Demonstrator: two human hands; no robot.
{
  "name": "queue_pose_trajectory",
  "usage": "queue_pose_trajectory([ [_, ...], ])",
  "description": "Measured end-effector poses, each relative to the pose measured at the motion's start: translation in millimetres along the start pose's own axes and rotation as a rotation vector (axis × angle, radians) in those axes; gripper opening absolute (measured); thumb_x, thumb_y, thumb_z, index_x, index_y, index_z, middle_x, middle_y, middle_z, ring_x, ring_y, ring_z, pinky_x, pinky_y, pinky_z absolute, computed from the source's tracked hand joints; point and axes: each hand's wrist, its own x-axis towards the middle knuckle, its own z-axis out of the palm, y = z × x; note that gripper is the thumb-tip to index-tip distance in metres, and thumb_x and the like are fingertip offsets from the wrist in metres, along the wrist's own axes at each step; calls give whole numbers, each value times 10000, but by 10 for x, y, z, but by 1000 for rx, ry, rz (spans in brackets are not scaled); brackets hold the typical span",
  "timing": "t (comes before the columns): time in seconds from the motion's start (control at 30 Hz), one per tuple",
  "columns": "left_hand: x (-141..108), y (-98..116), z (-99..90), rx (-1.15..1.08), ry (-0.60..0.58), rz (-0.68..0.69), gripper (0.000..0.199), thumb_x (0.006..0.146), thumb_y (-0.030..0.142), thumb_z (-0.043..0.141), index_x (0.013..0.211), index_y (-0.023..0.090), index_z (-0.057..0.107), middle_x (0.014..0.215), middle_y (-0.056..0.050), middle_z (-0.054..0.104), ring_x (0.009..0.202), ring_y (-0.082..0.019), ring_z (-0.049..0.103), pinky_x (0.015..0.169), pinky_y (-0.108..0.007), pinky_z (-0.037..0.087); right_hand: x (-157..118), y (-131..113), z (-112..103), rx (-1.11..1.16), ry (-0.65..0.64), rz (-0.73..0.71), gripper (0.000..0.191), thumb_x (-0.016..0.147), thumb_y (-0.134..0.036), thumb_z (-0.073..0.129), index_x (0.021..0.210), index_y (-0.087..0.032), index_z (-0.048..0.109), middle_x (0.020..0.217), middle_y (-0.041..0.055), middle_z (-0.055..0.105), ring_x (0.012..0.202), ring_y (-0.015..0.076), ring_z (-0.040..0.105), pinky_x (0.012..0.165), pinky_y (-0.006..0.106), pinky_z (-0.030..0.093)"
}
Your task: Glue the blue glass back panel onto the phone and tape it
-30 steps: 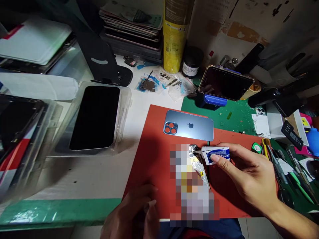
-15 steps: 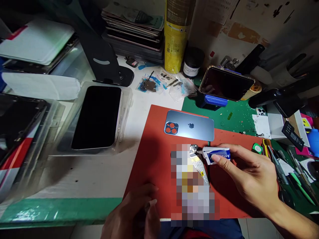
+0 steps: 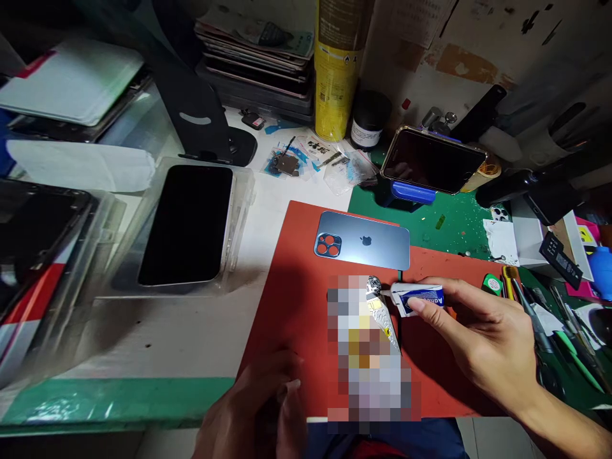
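The right hand (image 3: 492,338) is gripping a small blue-and-white glue tube (image 3: 423,299), thumb on the near side, and is pointing its thin nozzle at the far end of a silvery phone part (image 3: 381,319); whether the tip is touching is too fine to tell. That part is lying toward the near edge of the red mat (image 3: 268,306), most of it disappearing under blurred blocks. The left hand (image 3: 258,395) is resting in shadow at the mat's near left corner, fingers curling and thumb coming close to them; a pale bit is showing there, but I cannot tell whether the hand is holding it. A blue back panel (image 3: 358,245) is lying along the mat's far edge, its camera holes facing left. Left of the mat, a black-screened phone (image 3: 186,223) is sitting on a clear case (image 3: 241,185). Beyond the mat's far edge, another phone (image 3: 435,159) is leaning on a blue stand (image 3: 414,192). By the mat's right edge, a yellow brush (image 3: 510,280) is lying.
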Motion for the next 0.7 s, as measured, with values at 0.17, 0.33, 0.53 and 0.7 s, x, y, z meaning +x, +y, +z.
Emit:
queue_pose_trajectory([
  [0.17,73,49,-2,-73,12,-32,50,1008,202,658,1030,228,695,1022,-61,867,874,-202,855,674,-210,668,-14,4,-14,-3,5,6,124,972,-292,826,1074,-361,844,993,-88,866,810,122,804,760,187,641],
  [0.33,109,102,20,-63,46,25,98,1011,181,653,1099,223,664,1007,-59,854,846,-169,845,643,-183,648,-26,17,-16,1,16,9,127,964,-293,832,1071,-360,843,976,-89,864,795,116,801,752,180,640],
  [0.53,112,112,35,-13,65,59,97,1010,163,651,1081,228,657,995,-40,851,860,-157,845,674,-166,645,-53,9,-24,13,26,3,125,957,-291,837,1062,-359,844,961,-83,864,792,118,805,739,173,641],
  [0.7,118,79,26,-5,65,53,90,1008,179,655,1086,222,668,991,-44,847,852,-149,842,676,-156,639,-72,-1,-41,6,12,-3,147,960,-278,831,1069,-376,841,976,-101,867,801,100,809,758,139,635],
])
